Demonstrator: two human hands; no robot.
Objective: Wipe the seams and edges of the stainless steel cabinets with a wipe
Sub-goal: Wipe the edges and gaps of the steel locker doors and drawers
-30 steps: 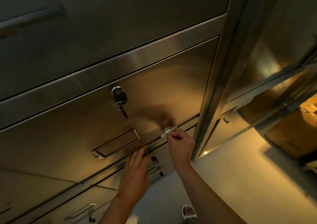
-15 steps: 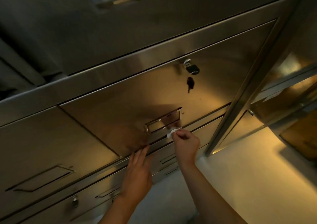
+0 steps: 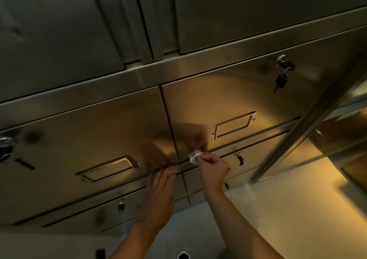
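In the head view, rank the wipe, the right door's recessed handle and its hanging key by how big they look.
1. Recessed handle, clearly largest.
2. Key and wipe look about alike; the right hand covers part of the wipe, so I won't rank them.

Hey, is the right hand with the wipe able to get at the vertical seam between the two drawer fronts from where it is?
Probably yes. The right hand pinches the wipe just right of the vertical seam, nothing lying between them. The left hand rests lower, off that line.
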